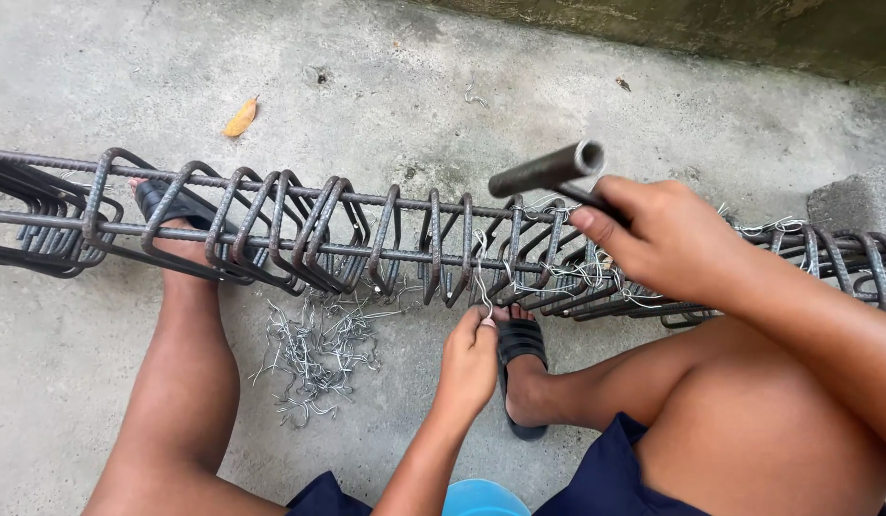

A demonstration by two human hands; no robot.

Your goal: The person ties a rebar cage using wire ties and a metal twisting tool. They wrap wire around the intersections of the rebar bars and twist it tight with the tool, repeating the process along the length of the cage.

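A long rebar cage (300, 229) of rusty bars and bent stirrups lies across the concrete floor in front of my knees. My left hand (469, 363) pinches a thin piece of tie wire (481, 277) that runs up to a stirrup on the cage. My right hand (668, 239) grips a dark metal pipe tool (548, 169), held tilted above the cage with its open end pointing up and right. Several stirrups near my right hand carry twisted wire ties (567, 272).
A heap of short cut tie wires (319, 354) lies on the floor between my legs. My sandalled feet rest under the cage (519, 349). A dry leaf (240, 118) lies farther out, a concrete block (859, 201) at right, a blue rim (481, 499) below.
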